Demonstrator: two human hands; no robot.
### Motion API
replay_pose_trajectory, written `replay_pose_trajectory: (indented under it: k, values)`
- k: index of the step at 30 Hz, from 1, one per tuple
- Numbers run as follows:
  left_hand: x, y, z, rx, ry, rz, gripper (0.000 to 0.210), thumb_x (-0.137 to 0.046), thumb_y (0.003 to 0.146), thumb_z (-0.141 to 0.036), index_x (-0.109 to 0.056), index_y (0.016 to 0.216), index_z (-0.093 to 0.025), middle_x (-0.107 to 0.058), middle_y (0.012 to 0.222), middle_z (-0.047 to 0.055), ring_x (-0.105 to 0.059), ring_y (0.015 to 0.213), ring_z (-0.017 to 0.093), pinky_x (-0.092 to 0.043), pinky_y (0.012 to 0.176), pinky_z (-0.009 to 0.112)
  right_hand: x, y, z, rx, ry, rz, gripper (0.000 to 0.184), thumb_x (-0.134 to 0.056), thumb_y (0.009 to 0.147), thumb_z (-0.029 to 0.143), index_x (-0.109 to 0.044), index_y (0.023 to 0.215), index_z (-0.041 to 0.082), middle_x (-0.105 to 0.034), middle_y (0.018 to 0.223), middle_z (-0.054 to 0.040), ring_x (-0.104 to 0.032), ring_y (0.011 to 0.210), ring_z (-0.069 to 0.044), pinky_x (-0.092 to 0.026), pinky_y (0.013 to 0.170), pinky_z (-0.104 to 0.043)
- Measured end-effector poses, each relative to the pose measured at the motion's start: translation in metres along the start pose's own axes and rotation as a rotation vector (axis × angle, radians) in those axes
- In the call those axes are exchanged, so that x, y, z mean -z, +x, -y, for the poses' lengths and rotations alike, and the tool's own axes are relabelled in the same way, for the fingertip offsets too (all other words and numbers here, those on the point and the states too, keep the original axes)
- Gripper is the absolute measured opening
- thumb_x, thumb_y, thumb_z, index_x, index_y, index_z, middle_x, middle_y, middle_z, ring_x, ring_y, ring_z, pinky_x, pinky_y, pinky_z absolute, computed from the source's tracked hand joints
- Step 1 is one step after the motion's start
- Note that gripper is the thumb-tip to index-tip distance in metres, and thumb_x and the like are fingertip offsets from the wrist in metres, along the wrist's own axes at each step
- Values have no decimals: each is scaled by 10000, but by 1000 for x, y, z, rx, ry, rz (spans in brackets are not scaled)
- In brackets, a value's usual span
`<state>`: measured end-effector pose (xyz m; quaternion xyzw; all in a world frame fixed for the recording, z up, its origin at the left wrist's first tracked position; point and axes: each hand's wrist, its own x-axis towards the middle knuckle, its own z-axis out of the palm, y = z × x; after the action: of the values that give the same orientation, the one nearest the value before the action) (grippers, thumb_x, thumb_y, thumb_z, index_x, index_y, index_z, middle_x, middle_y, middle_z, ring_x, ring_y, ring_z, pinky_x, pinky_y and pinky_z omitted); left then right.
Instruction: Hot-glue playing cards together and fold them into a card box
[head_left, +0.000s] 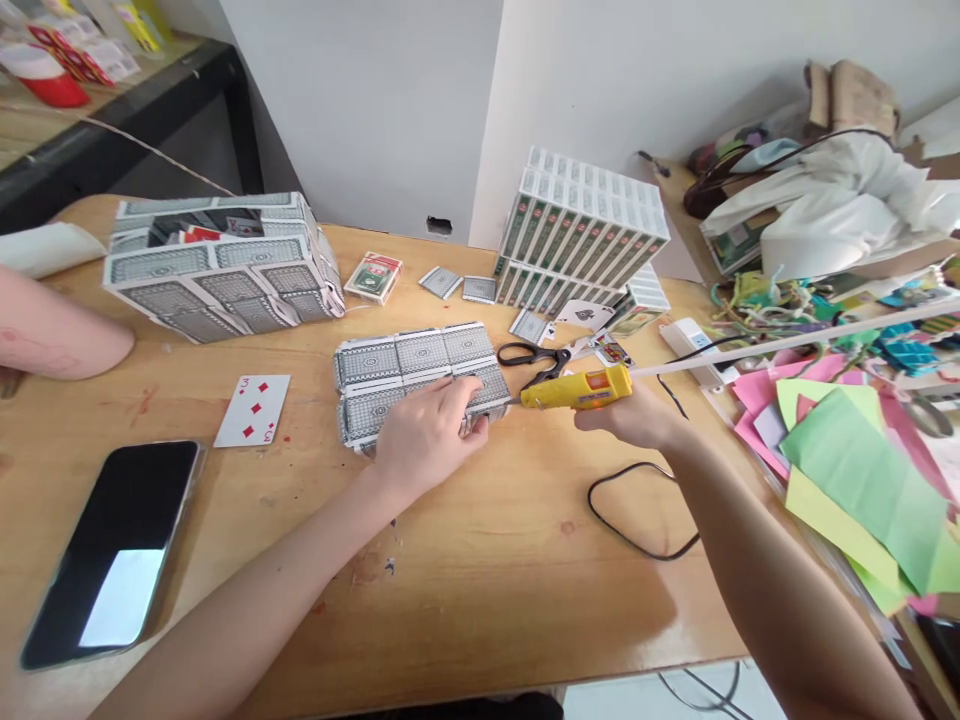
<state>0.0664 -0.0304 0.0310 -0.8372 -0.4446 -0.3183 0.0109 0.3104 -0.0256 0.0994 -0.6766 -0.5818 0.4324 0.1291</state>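
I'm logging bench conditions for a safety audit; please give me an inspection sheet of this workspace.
Surface: wooden table, scattered small marks.
Work pieces: playing-card piece; glue gun, nozzle at the piece's right edge, contact unclear.
Clutter: phone, three of diamonds, scissors, coloured paper.
Hands: left hand on the playing-card piece; right hand gripping the glue gun.
Cables: black cable curving across the table near the right forearm.
Surroundings: pale wall behind; another person's arm at left.
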Motion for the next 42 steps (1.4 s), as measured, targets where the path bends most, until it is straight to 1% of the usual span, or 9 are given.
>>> replay_pose_trajectory:
  k: [6,10,13,16,21,29,32,38,42]
  values:
    - [-1,0,0,8,8,14,270,-618,758,-228,-529,1011,-199,-726,839,11,-701,757,178,-519,616,282,-2,-1,3,22,15,-15,153,-543,486,244,-396,505,206,-367,528,61,-336,528,-94,-255,466,-240]
    - [0,0,0,9,-1,31,248,-603,769,-228,-532,1005,-194,-724,833,16,-699,763,180,-522,617,282,0,-1,1,-14,16,-32,136,-553,493,260,-434,526,204,-399,539,57,-352,533,-100,-261,463,-243]
    - [0,0,0,16,-2,34,247,-604,768,-228,-534,1002,-196,-724,834,15,-699,762,181,-522,616,284,0,-1,0,-1,12,-22,128,-553,501,267,-449,538,203,-418,551,54,-361,534,-101,-266,464,-245]
    - [1,0,-1,23,-3,42,250,-605,766,-226,-536,1004,-198,-725,842,17,-698,761,185,-521,616,287,0,-1,-1,22,5,-23,125,-545,499,252,-434,529,204,-408,546,55,-352,531,-99,-263,467,-247]
    - [2,0,-1,35,-11,60,247,-605,769,-228,-538,1005,-201,-727,849,26,-697,771,190,-521,622,288,1,-1,-2,-2,24,-35,128,-554,500,255,-439,525,204,-404,539,53,-346,530,-102,-261,461,-250]
    - [1,0,0,19,-7,52,232,-590,788,-229,-541,1011,-193,-726,846,22,-698,772,185,-523,624,290,1,-3,-3,-19,55,-30,130,-551,503,252,-435,532,203,-402,547,56,-344,528,-96,-256,457,-243]
    - [1,1,0,12,-5,41,235,-595,782,-228,-540,1007,-191,-726,844,19,-698,765,183,-524,625,291,-2,-2,-3,4,74,-18,132,-551,503,250,-432,534,204,-408,548,57,-347,535,-98,-257,468,-245]
    - [1,0,0,23,-17,49,238,-603,775,-229,-538,1002,-200,-729,852,23,-697,764,184,-513,614,283,-1,-1,-11,-6,79,-22,135,-556,505,242,-433,543,204,-417,551,54,-361,543,-105,-266,483,-252]
    - [0,0,0,18,-15,43,244,-605,773,-224,-535,1006,-201,-729,859,23,-698,766,186,-513,620,288,-3,-2,-13,5,126,-13,127,-562,512,254,-453,552,205,-434,561,48,-389,561,-115,-297,491,-252]
